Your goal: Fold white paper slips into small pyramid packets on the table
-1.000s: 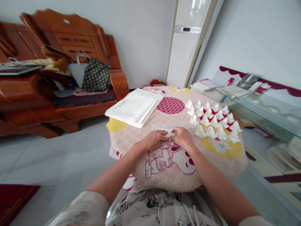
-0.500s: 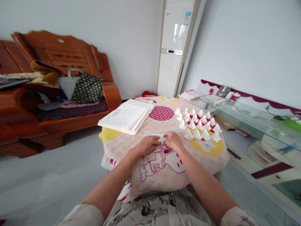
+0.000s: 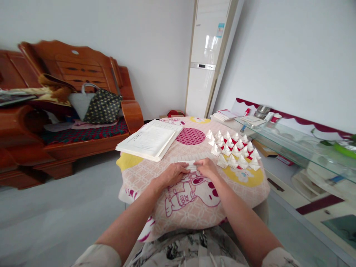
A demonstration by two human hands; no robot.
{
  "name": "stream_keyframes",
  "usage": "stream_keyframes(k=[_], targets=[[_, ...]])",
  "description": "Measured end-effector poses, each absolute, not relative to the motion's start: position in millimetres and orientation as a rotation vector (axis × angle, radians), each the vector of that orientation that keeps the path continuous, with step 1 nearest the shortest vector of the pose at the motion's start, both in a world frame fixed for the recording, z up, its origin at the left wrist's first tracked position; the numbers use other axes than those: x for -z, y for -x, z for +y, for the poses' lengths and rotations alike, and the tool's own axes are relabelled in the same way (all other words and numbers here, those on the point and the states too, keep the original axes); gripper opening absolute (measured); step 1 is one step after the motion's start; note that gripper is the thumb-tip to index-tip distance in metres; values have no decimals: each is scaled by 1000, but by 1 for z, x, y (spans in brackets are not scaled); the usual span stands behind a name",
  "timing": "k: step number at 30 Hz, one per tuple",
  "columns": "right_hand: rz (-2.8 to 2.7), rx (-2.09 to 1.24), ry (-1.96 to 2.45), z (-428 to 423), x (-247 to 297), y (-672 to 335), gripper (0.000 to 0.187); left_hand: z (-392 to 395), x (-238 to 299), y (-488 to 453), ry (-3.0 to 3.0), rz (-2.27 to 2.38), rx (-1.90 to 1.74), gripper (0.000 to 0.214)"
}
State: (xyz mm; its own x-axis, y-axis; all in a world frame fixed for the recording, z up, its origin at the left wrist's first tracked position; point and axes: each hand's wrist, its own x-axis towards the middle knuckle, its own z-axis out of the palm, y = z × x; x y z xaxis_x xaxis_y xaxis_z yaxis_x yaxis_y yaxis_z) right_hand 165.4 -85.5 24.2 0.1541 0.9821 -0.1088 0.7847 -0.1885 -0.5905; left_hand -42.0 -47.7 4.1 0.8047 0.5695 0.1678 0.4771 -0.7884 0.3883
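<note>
A small folded strip of white paper (image 3: 191, 166) lies between my hands, over the front middle of the cloth-covered table. My left hand (image 3: 175, 173) pinches its left end, fingers closed. The right end is gripped by my right hand (image 3: 206, 167), its fingers bent over the edge. Just behind the hands rests a pale, creased sheet of paper (image 3: 191, 156), partly covered. Several white folded-paper pyramids (image 3: 233, 150) stand in rows to the right of my right hand. A stack of printed sheets (image 3: 148, 140) lies on the table's left side.
The round table wears a pink patterned cloth (image 3: 178, 215). A glass-topped cabinet (image 3: 294, 144) with papers and small items runs along the right. On the left is a wooden sofa (image 3: 91, 141) holding bags. A tall white air conditioner (image 3: 204, 55) stands in the corner.
My hands have spread slightly apart, and more of the folded paper shows between them. The view has tilted up a little.
</note>
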Motion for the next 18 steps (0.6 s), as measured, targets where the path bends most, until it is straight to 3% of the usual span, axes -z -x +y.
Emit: stream_keyframes(k=[7, 18], targets=[[-1720, -467, 2019, -91, -18, -157, 35, -51, -4, 40, -2547, 855, -495, 33], [-1744, -461, 2031, -93, -19, -155, 35, -46, 2, 13, -2276, 1263, -779, 17]])
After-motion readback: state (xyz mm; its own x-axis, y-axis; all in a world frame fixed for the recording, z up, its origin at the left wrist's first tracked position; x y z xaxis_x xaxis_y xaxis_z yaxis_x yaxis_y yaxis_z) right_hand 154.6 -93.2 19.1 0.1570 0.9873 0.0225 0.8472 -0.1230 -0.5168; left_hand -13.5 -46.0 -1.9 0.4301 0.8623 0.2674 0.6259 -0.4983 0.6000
